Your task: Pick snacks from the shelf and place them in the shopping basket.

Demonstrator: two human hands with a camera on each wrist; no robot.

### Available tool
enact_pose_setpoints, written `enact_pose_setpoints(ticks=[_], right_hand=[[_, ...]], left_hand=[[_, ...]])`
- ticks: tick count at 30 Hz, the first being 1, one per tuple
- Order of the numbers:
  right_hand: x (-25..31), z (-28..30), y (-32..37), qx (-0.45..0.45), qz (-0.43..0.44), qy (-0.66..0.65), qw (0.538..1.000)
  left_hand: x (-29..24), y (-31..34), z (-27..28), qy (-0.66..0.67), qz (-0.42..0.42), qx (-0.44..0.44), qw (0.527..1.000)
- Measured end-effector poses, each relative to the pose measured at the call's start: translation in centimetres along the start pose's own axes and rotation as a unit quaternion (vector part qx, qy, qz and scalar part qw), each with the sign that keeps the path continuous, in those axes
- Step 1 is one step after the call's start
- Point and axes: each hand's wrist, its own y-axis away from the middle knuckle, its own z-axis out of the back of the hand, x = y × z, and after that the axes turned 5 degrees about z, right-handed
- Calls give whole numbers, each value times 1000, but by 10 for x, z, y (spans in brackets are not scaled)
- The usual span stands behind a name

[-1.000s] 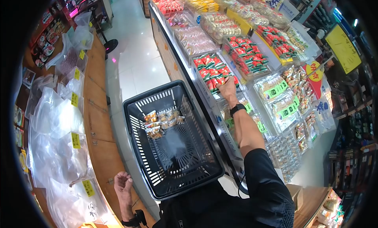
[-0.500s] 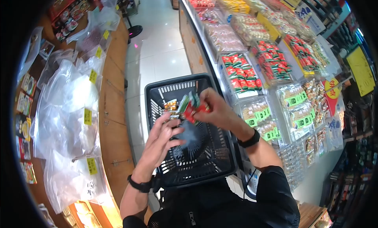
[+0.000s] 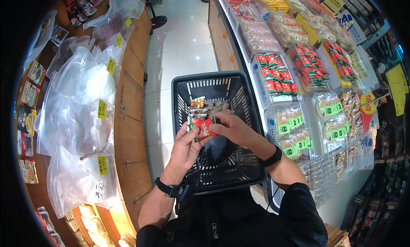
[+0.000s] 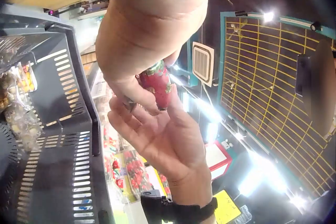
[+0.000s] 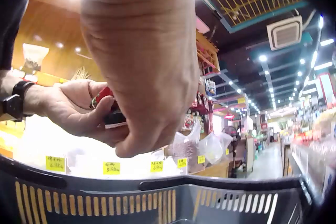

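Both hands hold red and green packets over a dark plastic basket (image 3: 252,97). The left hand (image 3: 183,151) pinches a red packet (image 3: 202,128) from the left with its thumb on top, and the right hand (image 3: 235,129) grips it from the right. In the left wrist view the red packet (image 4: 157,85) lies between the left hand (image 4: 152,29) and the right hand (image 4: 176,142). The right wrist view has the right hand (image 5: 144,66) covering most of the packet. Small clear-wrapped snacks (image 3: 213,106) lie at the basket's far end.
On the right a counter carries bins of packaged snacks, among them a bin of red packets (image 3: 275,76) and green-labelled packs (image 3: 294,132). To the left, plastic bags (image 3: 81,119) cover a wooden cabinet (image 3: 128,97). A tiled aisle (image 3: 179,46) runs between them.
The right hand has come from the red packet bin to above the basket with red packets. The left hand has risen from beside the basket and now grips a packet too.
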Motion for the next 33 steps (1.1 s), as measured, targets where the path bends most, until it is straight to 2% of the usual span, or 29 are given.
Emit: enact_pose_setpoints(ticks=[1, 4, 6, 10, 13, 16, 17, 20, 23, 26, 28, 33], right_hand=[[0, -5, 2, -14, -60, -79, 995], [-15, -7, -1, -9, -30, -47, 998], [-19, -7, -2, -13, -54, -67, 996], [-13, -24, 4, -60, -97, -100, 988], [-26, -28, 8, -85, -123, -101, 984], [-54, 4, 4, -72, -78, 59, 993], [-87, 25, -6, -96, 121, 288, 945], [-90, 51, -22, -123, -23, 427, 896], [-109, 48, -48, -121, -124, 519, 837], [-147, 40, -75, -111, -217, 507, 827], [-170, 31, -85, -110, -189, 505, 835], [-233, 32, -98, -124, -46, 536, 834]], left_hand=[[3, 0, 1, 1, 2, -9, 1000], [12, 0, 2, -57, -4, -43, 997], [23, -2, 6, -71, -16, -60, 996], [31, -9, 24, -85, -29, -22, 996], [35, -3, 29, -90, 50, -59, 993], [49, -1, 67, -336, -22, -127, 933], [36, 9, 55, -345, -37, -152, 926], [13, 20, 68, -294, -54, -103, 949], [1, 37, 73, -353, -148, -134, 914], [5, 52, 94, -397, -197, -201, 873], [8, 62, 107, -436, -216, -229, 843], [11, 90, 132, -425, -185, -288, 838]])
